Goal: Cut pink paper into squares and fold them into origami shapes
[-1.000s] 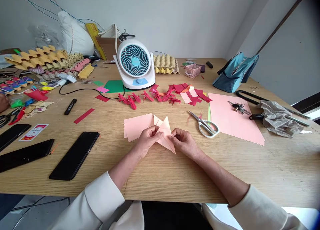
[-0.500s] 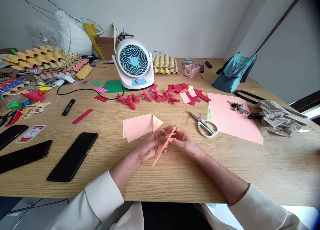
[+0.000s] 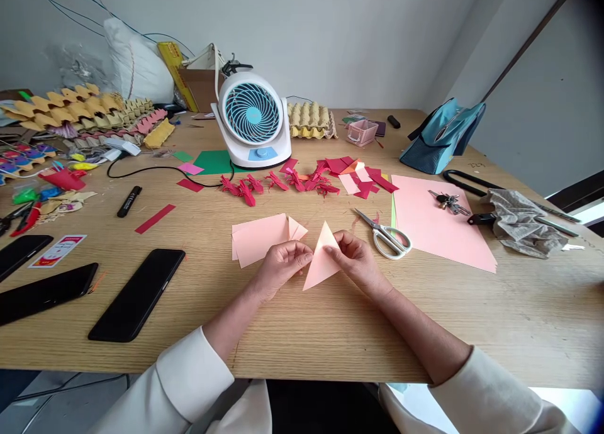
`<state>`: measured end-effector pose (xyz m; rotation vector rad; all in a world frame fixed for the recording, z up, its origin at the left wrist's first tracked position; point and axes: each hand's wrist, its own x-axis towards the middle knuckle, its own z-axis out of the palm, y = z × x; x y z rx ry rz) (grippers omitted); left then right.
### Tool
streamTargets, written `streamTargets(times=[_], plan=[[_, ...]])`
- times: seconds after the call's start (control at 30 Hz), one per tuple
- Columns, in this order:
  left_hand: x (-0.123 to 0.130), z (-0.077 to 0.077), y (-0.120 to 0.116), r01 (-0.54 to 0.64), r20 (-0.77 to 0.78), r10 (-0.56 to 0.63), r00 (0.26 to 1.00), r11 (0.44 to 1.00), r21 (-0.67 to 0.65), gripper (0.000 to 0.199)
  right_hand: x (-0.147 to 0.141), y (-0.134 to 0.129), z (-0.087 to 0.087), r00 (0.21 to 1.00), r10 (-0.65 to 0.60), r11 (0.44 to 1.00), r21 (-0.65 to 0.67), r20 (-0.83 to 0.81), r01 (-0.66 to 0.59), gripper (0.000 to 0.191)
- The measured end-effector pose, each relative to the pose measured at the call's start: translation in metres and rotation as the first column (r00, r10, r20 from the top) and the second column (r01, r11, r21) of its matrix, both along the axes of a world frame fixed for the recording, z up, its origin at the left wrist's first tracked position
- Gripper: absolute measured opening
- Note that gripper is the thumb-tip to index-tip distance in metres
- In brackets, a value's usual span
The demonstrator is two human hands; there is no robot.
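Observation:
A folded pink paper triangle (image 3: 321,265) is held up above the table between my two hands. My right hand (image 3: 359,265) pinches its right side, thumb on the near face. At its left edge, my left hand (image 3: 284,264) has its thumb and fingertips closed together on the paper. Just behind my left hand lie pink paper rectangles (image 3: 259,234), with a small folded pink piece (image 3: 296,229) at their right end. Scissors (image 3: 387,236) with white handles rest to the right of my right hand, blades pointing away to the left.
Red folded paper pieces (image 3: 283,181) and red scraps stretch across the middle, before a white fan (image 3: 253,119). Large pink sheets (image 3: 438,223) bear a bunch of keys (image 3: 449,202) at right. Black phones (image 3: 138,294) lie at left, near a black marker (image 3: 129,201).
The paper has turned from nearly edge-on to showing its flat triangular face. My left hand has shifted to its left edge, while my right hand now pinches its right side.

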<state>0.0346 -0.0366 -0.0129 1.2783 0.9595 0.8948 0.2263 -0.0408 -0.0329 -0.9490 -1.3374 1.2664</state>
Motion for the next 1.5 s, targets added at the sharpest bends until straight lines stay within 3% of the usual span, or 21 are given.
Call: streamTargets(times=[0.2,0.33,0.53,1.07,1.5], plan=[[0.007,-0.006,-0.002,0.001,-0.026,-0.001,1.000,1.000,-0.023,0.027,-0.003,0.000,-0.005,0.999,-0.008,1.000,0.021,0.047,0.007,0.026],[0.007,-0.005,-0.002,-0.083,-0.029,0.083,0.996,0.997,0.006,0.024,-0.007,-0.002,0.000,0.999,0.042,0.998,-0.047,-0.020,-0.043,0.030],[0.005,-0.006,-0.001,-0.111,-0.076,0.117,0.990,0.990,0.082,0.019,-0.010,-0.002,0.001,0.997,0.022,0.991,-0.131,0.079,-0.011,0.033],[0.007,-0.010,-0.001,-0.190,-0.080,0.194,0.978,0.980,0.057,0.011,-0.014,-0.007,-0.001,0.984,-0.030,0.998,-0.050,0.177,0.040,0.027],[0.009,-0.005,-0.005,-0.170,0.029,0.176,0.984,0.976,-0.138,0.026,-0.015,-0.010,-0.002,0.998,-0.005,0.998,-0.057,0.057,0.008,0.027]])
